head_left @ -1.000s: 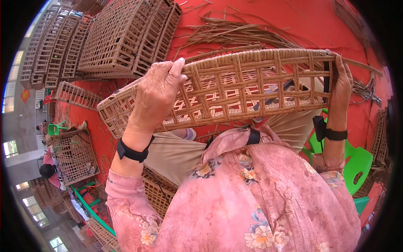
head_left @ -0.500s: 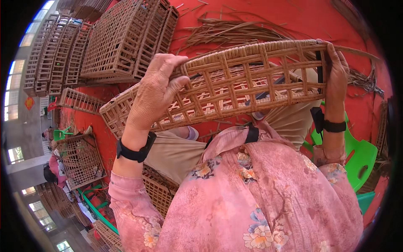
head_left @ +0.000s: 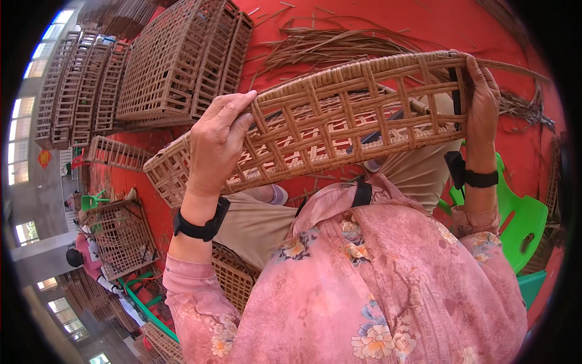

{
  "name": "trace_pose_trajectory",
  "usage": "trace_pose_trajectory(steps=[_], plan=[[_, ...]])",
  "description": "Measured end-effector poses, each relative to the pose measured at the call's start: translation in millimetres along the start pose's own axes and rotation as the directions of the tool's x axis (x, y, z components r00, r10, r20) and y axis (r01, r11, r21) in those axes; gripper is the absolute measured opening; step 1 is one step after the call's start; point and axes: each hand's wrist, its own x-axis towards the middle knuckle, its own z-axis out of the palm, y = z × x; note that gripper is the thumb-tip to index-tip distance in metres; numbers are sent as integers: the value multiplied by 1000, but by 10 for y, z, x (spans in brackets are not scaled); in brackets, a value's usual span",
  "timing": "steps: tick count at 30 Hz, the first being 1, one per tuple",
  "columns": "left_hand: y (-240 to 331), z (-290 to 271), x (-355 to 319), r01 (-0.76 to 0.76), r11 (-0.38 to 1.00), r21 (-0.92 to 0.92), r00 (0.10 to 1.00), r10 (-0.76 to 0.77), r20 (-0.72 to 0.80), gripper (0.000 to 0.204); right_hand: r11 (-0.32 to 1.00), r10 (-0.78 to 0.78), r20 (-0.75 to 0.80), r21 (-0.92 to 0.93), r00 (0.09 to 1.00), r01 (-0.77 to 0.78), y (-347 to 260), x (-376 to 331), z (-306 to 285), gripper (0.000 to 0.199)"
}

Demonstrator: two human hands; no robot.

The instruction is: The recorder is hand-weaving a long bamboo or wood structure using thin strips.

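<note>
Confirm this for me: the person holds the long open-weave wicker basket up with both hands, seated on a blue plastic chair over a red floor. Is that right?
One detail is wrong: the plastic chair is green, not blue, as the head view shows. The rest stands: the left hand and right hand hold up the long open-weave wicker basket over the red floor.

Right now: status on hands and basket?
Left hand and right hand both grip the basket, raised over the lap. Nothing between them.

This is a basket-weaving workshop. Stacks of finished woven baskets stand on the red floor, loose cane strips lie scattered beside them, and more baskets sit near another person at work.
</note>
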Motion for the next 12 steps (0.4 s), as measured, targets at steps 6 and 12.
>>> trace_pose_trajectory(steps=[6, 12], plan=[[13, -60, 53, 105, 989, -108, 994, -102, 33, 31, 963, -228, 27, -141, 973, 229, 3, -65, 93, 24], [173, -10, 200, 112, 976, -188, 973, -70, 218, 39, 965, -203, 31, -165, 979, 205, -9, -82, 95, 25]])
